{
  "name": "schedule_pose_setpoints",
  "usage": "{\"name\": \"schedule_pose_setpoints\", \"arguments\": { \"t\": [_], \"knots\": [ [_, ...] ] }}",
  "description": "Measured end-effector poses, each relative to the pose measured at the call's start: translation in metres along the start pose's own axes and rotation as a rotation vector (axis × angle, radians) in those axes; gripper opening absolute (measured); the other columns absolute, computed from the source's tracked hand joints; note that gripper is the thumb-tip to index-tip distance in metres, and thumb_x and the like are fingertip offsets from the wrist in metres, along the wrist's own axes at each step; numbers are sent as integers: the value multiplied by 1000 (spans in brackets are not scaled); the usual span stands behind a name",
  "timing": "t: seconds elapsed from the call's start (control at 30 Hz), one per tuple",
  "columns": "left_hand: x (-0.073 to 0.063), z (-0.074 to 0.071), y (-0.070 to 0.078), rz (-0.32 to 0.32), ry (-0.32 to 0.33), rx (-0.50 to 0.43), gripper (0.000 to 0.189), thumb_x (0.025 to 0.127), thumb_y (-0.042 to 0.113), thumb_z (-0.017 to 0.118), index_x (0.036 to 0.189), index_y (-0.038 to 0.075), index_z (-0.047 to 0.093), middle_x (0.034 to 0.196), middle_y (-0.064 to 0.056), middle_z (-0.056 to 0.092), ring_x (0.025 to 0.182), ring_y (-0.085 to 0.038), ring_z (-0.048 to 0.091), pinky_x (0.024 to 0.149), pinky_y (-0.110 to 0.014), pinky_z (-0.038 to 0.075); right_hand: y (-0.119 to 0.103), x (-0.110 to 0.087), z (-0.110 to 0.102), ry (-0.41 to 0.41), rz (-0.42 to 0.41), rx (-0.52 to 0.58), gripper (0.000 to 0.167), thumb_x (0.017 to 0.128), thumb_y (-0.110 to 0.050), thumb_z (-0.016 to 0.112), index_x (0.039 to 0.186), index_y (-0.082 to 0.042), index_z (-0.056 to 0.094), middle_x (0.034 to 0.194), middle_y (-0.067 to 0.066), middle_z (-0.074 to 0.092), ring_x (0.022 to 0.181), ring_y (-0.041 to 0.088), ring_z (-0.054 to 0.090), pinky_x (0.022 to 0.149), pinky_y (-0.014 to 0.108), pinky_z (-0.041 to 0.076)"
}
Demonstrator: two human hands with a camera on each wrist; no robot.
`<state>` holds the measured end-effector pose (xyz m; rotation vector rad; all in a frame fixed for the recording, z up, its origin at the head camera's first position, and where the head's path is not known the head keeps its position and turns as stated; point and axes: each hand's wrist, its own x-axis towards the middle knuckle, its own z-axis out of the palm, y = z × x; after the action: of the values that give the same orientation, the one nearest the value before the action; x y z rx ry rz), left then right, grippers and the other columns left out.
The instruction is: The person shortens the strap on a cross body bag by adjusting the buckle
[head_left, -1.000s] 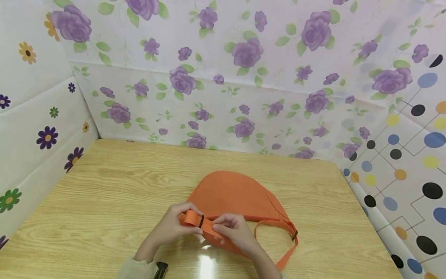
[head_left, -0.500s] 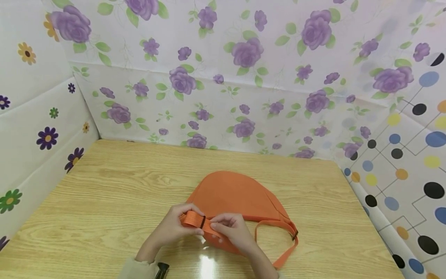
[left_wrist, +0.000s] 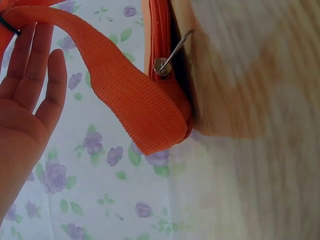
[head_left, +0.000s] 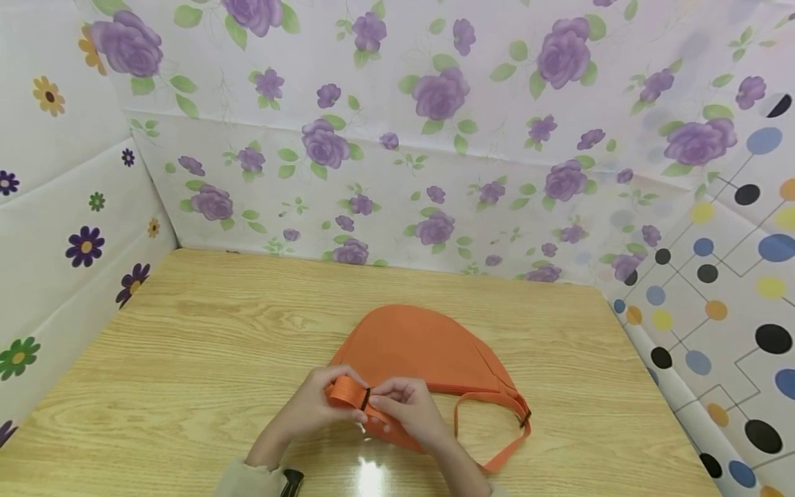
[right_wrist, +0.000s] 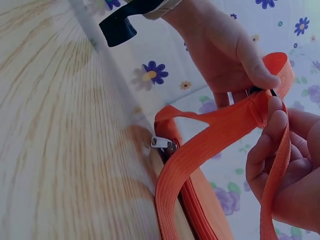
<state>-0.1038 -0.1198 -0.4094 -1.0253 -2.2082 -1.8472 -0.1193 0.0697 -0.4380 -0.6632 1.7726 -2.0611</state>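
Note:
An orange bag (head_left: pixel 416 345) with a curved top lies on the table, its zipper edge toward me. My left hand (head_left: pixel 310 407) pinches the bag's orange strap (right_wrist: pixel 200 147) at a black slider buckle (head_left: pixel 365 399), from which a rounded loop of webbing bulges on the left. Just right of the buckle, the fingertips of my right hand (head_left: pixel 413 414) pinch the strap; its other fingers are curled. A length of webbing hangs down across that hand in the right wrist view. Beside the zipper, a metal zipper pull (left_wrist: pixel 162 66) sticks out in the left wrist view.
On the right, the rest of the strap loops over the wooden table (head_left: pixel 236 331), with a second black buckle (head_left: pixel 526 418) on it. A black device (head_left: pixel 290 482) sits at my left sleeve. Patterned cloth walls (head_left: pixel 397 193) enclose the table's back and sides.
My right fingertips have slid left along the strap, right up to the buckle. The left hand and buckle have shifted slightly right, and the strap's lower end at right has been drawn a little left.

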Motion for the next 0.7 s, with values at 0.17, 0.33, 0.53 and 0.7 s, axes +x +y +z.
{"name": "schedule_pose_setpoints", "arguments": {
  "t": [0.17, 0.33, 0.53, 0.7],
  "knots": [
    [-1, 1, -1, -23, 1, 7, 30, 64, -3, 76, 88, 1, 59, 80, -9, 61, 70, -8, 54, 59, -30, 47, -1, 1, 3, 22, 41, -13, 24, 83, -3, 61, 90, 19, 56, 71, 1, 64, 45, 6, 49, 44, 17, 42],
    [1, 1, 1, -28, -2, 9, 29, 64, -3, 76, 88, 1, 59, 80, -9, 60, 69, -9, 54, 59, -31, 47, -2, 0, 2, 24, 51, -10, 23, 84, -3, 60, 92, 19, 56, 70, 0, 64, 45, 6, 48, 45, 17, 42],
    [2, 0, 2, -53, -2, 21, 29, 65, -1, 76, 88, 2, 60, 82, -9, 62, 70, -10, 55, 62, -32, 47, -4, -2, 0, 30, 75, -23, 26, 84, -6, 62, 94, 17, 57, 70, 1, 63, 46, 7, 49, 46, 18, 43],
    [2, -2, 2, -60, 4, 20, 29, 66, -1, 76, 90, 1, 60, 82, -9, 62, 70, -10, 55, 63, -32, 47, -1, -4, -4, 18, 62, -29, 24, 84, -5, 61, 95, 16, 57, 72, 1, 64, 47, 7, 50, 47, 18, 44]
  ]
}}
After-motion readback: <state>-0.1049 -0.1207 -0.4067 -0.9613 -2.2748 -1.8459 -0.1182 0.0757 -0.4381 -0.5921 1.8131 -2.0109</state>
